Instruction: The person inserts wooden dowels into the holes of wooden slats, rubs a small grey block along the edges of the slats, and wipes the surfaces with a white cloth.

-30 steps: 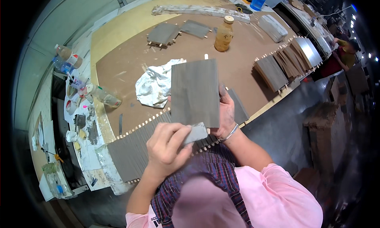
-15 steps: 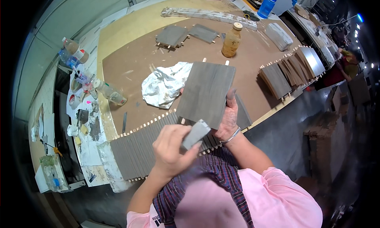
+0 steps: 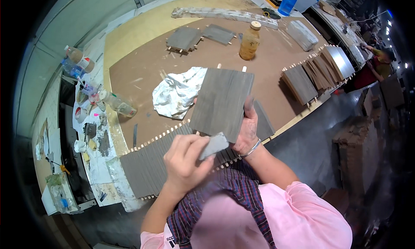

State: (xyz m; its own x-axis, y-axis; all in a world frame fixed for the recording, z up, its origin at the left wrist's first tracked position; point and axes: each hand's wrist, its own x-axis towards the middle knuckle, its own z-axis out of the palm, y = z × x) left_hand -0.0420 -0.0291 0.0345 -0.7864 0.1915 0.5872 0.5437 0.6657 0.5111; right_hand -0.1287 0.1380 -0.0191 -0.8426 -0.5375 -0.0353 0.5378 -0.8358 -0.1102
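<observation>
My right hand (image 3: pixel 246 130) holds up a grey wood-grain panel (image 3: pixel 222 104) with pale dowels sticking out of its ends; the thumb lies along its right edge and the other fingers are behind it. At the panel's lower edge, my left hand (image 3: pixel 186 158) pinches a small grey block (image 3: pixel 215 145), perhaps a sanding block. Below the hands, a long row of similar dowelled panels (image 3: pixel 149 171) stands on edge along the table's near side. A crumpled white cloth (image 3: pixel 175 95) lies just left of the held panel. Another grey panel (image 3: pixel 263 121) rests partly hidden behind my right hand.
Two small dowelled panels (image 3: pixel 184 38) lie farther back near a bottle of amber liquid (image 3: pixel 250 41). More panels (image 3: pixel 300 82) are stacked at the right edge. Plastic bottles (image 3: pixel 119 104) stand at the left. Beyond the table, at far right, is another person (image 3: pixel 378 69).
The block and my left hand have shifted slightly, the block turning flatter against the panel's lower edge. The whole view has moved a little; both grips stay the same.
</observation>
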